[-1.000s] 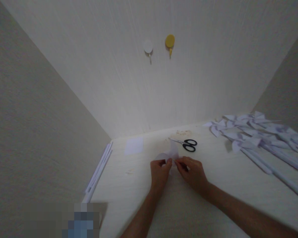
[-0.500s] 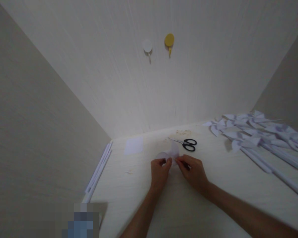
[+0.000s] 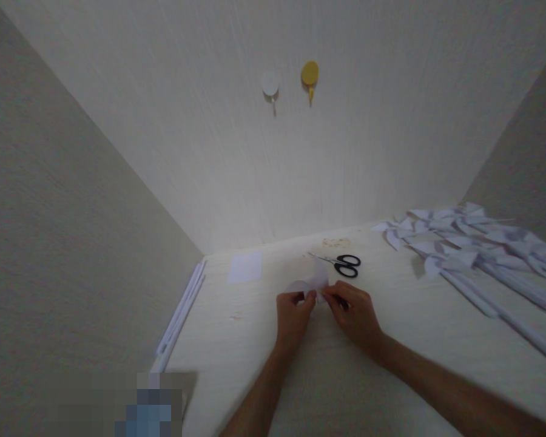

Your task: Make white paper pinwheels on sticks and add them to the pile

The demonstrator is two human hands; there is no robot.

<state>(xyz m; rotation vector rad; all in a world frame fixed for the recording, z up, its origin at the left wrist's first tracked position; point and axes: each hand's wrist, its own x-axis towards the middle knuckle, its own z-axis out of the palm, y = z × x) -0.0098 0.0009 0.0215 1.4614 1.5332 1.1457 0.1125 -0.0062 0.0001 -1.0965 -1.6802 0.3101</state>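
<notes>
Right now we pinch a small piece of white paper (image 3: 313, 284) between both hands over the table (image 3: 264, 340): our left hand (image 3: 292, 317) grips its near edge with thumb and fingertips closed, our right hand (image 3: 355, 314) does likewise just beside it. Black scissors (image 3: 344, 265) lie just beyond, paper pinwheels (image 3: 464, 249) well off to the right.

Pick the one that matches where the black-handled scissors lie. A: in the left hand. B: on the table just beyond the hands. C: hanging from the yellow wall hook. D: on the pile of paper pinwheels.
B: the scissors lie flat on the table, just beyond the right hand and left hand, which pinch a folded paper piece.
</notes>
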